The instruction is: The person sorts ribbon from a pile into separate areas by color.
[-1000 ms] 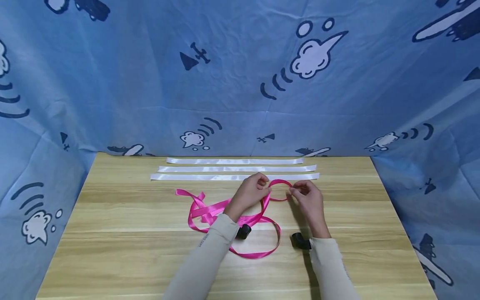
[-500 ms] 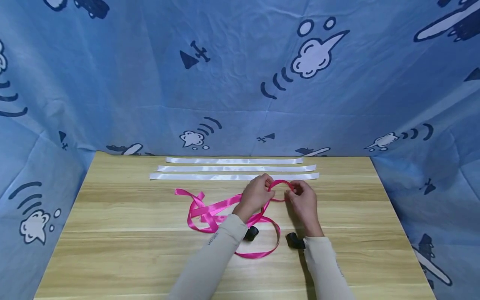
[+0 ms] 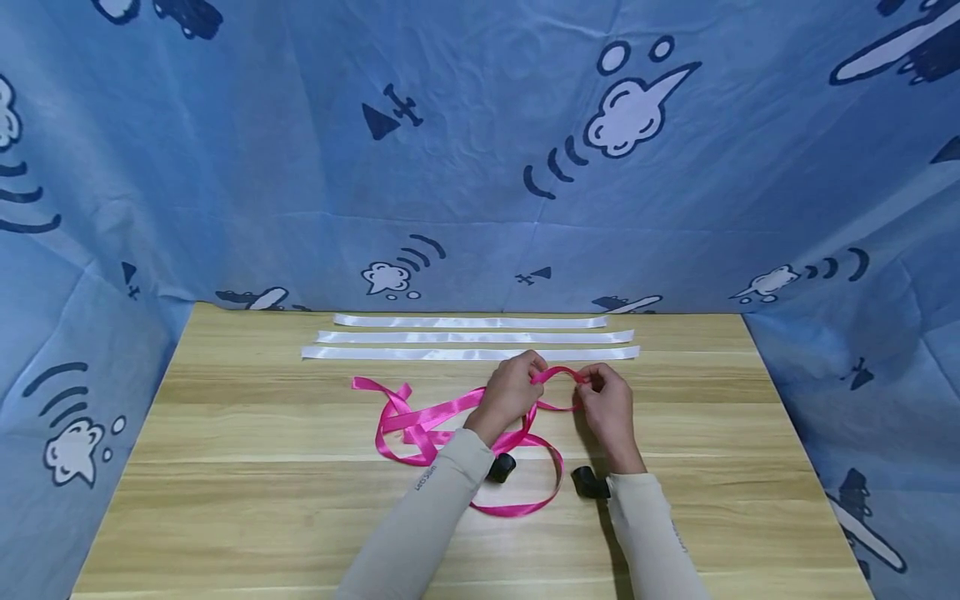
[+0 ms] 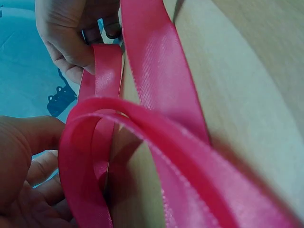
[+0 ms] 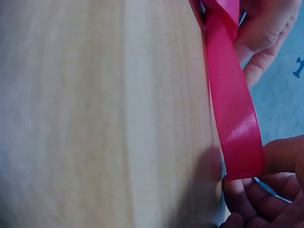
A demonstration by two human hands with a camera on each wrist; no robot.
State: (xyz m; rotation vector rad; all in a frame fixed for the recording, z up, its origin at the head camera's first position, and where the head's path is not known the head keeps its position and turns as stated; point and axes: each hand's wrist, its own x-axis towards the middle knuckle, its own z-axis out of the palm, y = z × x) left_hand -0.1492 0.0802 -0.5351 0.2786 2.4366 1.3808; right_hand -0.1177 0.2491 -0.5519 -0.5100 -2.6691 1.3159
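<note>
A long pink ribbon (image 3: 442, 408) lies in loose curves on the table, and part of it is raised between the two hands. The left hand (image 3: 512, 390) pinches it at the left side of a small loop. At the loop's right side, the right hand (image 3: 609, 407) pinches the ribbon between thumb and fingers. The left wrist view has the ribbon (image 4: 161, 71) crossing close to the camera beside the left hand (image 4: 28, 171). In the right wrist view a ribbon length (image 5: 237, 109) runs down to the right hand's (image 5: 270, 190) fingertips.
Three white ribbon strips (image 3: 470, 354) lie parallel along the back of the wooden table (image 3: 247, 500). A blue patterned cloth (image 3: 465, 167) hangs behind and at both sides. Black wrist devices (image 3: 589, 482) sit at the sleeves.
Both hands have come closer together, the left moving right and the right slightly left. The top of the small loop between them has sunk lower.
</note>
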